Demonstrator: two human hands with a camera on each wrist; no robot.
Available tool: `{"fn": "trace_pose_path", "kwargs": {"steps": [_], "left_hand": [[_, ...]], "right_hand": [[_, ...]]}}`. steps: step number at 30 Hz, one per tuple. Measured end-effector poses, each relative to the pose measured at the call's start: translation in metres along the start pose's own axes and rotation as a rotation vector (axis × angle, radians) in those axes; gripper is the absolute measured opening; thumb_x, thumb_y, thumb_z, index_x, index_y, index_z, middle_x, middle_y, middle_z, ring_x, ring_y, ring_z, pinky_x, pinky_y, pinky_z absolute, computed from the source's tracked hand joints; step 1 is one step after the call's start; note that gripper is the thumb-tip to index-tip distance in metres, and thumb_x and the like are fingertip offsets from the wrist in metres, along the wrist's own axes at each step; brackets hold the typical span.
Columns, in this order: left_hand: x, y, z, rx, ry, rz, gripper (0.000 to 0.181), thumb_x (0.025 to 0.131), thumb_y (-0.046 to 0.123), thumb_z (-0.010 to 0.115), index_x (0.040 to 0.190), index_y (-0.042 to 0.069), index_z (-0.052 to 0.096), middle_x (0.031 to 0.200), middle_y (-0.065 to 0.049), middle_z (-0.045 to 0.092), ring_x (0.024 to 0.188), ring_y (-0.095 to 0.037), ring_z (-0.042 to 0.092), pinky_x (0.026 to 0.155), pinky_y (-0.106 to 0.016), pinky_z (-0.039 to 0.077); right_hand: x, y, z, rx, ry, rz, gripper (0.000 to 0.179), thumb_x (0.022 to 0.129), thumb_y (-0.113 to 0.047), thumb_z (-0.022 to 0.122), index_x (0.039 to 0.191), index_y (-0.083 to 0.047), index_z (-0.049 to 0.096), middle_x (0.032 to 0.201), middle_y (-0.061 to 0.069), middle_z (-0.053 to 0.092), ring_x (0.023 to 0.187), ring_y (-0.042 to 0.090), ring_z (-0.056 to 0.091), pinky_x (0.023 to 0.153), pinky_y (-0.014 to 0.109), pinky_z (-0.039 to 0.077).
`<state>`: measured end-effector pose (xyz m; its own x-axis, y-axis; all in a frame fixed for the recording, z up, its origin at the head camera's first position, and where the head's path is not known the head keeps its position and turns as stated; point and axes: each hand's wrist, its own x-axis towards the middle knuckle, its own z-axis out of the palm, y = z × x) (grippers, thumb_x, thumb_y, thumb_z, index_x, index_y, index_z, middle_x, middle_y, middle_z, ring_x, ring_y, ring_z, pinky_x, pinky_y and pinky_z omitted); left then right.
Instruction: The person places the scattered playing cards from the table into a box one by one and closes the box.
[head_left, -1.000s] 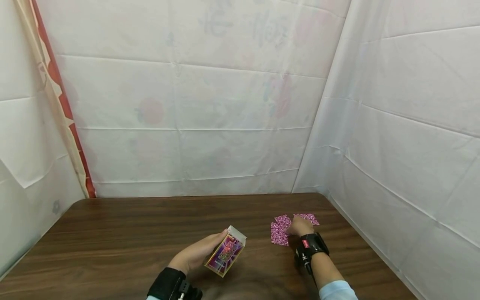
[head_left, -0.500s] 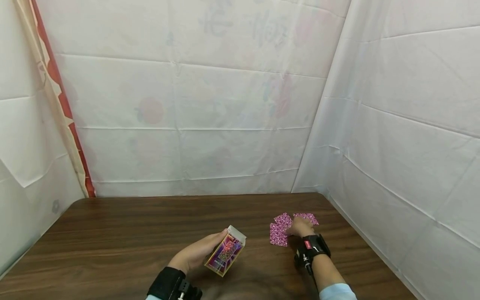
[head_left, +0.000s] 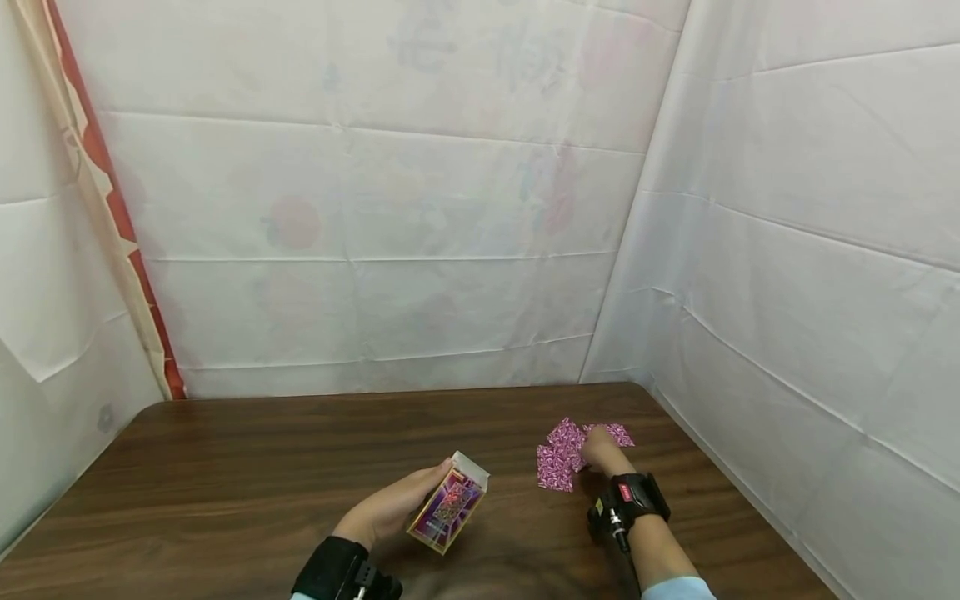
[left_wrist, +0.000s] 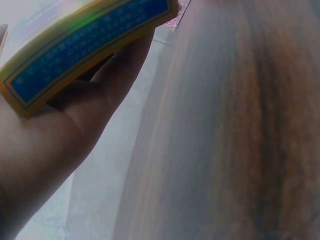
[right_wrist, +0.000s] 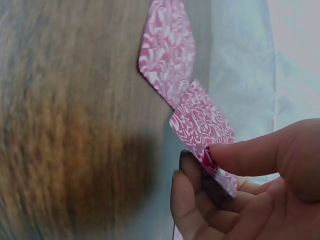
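Observation:
My left hand (head_left: pixel 393 500) holds a purple and yellow card box (head_left: pixel 448 508), its white flap standing open at the top. In the left wrist view a yellow side of the box (left_wrist: pixel 95 52) with a blue lettered panel rests across the palm. Over at the right, my right hand (head_left: pixel 603 450) is among pink patterned playing cards (head_left: pixel 555 468) lying spread on the table. The right wrist view shows its thumb and fingers pinching one playing card (right_wrist: pixel 202 117), tilted up, its far end overlapping another card (right_wrist: pixel 167 52).
The brown wooden table (head_left: pixel 262 467) has rounded far corners. White sheets (head_left: pixel 390 317) hang behind it and along both sides, with a red and cream strip (head_left: pixel 112 200) at the left. Each wrist wears a black strap with a camera.
My right wrist has shifted slightly right and toward me, the fingers staying at the cards. One card by the fingers shows a little farther back. The left hand and box keep their place.

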<state>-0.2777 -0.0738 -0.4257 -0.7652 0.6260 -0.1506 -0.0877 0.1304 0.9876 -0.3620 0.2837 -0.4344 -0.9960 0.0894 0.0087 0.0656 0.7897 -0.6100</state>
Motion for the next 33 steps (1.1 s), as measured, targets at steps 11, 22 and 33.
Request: {"fn": "trace_pose_path", "kwargs": {"steps": [11,22,33], "left_hand": [[-0.001,0.0,0.0,-0.016,-0.003,0.002,0.077,0.093,0.063,0.029,0.133,-0.001,0.045,0.11,-0.011,0.064,0.096,-0.021,0.063,0.085,-0.042,0.049],[-0.003,0.001,0.0,0.018,0.039,-0.025,0.08,0.092,0.065,0.029,0.137,0.0,0.042,0.122,-0.016,0.057,0.107,-0.026,0.056,0.096,-0.065,0.032],[-0.004,0.002,-0.003,-0.005,0.041,-0.023,0.082,0.091,0.068,0.029,0.136,0.0,0.042,0.116,-0.012,0.06,0.104,-0.023,0.057,0.097,-0.063,0.032]], "right_hand": [[-0.037,-0.04,-0.022,0.184,-0.021,0.062,0.014,0.082,0.008,0.038,0.094,0.004,0.043,0.083,0.012,0.049,0.069,0.02,0.052,0.06,0.028,0.047],[-0.06,-0.074,-0.034,0.206,-0.071,-0.047,0.033,0.089,0.004,0.041,0.121,0.005,0.047,0.098,0.018,0.054,0.055,0.013,0.044,0.055,0.028,0.045],[-0.081,-0.102,-0.044,0.352,-0.136,-0.139,0.03,0.091,0.01,0.041,0.119,0.002,0.045,0.097,0.018,0.052,0.072,0.024,0.059,0.063,0.035,0.056]]}}
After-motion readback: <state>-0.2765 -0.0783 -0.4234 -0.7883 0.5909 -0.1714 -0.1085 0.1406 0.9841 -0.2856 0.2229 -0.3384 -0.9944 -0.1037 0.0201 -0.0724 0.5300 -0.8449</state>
